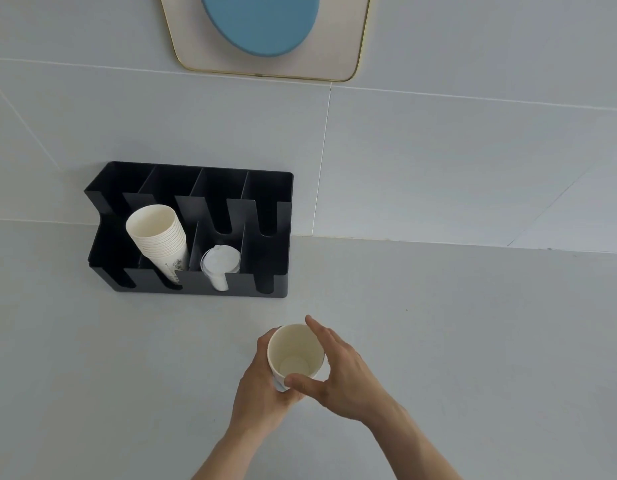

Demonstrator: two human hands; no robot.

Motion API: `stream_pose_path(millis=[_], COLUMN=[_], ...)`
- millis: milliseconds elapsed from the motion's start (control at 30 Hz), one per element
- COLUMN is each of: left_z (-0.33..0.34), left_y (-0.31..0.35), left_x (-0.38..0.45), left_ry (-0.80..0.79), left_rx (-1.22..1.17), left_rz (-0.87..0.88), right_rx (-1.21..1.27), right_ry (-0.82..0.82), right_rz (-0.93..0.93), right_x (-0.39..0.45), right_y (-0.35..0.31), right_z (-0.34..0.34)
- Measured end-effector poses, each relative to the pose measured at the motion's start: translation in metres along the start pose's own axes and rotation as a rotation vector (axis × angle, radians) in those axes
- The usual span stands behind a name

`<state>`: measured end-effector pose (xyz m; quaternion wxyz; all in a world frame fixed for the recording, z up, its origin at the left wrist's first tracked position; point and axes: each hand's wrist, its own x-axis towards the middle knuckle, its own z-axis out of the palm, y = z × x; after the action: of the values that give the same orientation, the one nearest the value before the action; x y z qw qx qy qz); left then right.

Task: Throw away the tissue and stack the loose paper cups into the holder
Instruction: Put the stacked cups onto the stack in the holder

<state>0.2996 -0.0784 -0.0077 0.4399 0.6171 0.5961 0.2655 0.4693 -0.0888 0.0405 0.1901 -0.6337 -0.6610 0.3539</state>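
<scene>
A white paper cup [295, 353] stands upright in front of me, mouth up and empty. My left hand [262, 386] wraps around its left side and base. My right hand [341, 372] pinches the cup's right rim between thumb and fingers. Behind and to the left sits the black cup holder [196, 284], divided into several slots. A tilted stack of white paper cups [159, 237] leans in its second slot. Clear plastic lids [219, 263] fill the third slot. No tissue is in view.
The holder stands on a pale grey counter [438, 341] against a grey tiled wall [438, 161]. A gold-framed panel with a blue oval [258, 26] hangs on the wall above.
</scene>
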Motion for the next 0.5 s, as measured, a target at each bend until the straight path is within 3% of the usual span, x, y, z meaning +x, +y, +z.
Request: stream_pose_path(millis=[233, 400, 500], left_z=[-0.022, -0.067, -0.091], left_y=[-0.021, -0.046, -0.039], left_x=[-0.007, -0.007, 0.003], left_ry=[-0.172, -0.299, -0.254], left_rx=[0.129, 0.271, 0.192], left_rz=[-0.097, -0.418, -0.493], right_rx=[0.215, 0.427, 0.471], right_ry=[-0.008, 0.009, 0.029], right_rz=[0.156, 0.357, 0.474], right_x=[-0.002, -0.001, 0.003], right_y=[0.005, 0.002, 0.008], right_z=[0.000, -0.019, -0.025])
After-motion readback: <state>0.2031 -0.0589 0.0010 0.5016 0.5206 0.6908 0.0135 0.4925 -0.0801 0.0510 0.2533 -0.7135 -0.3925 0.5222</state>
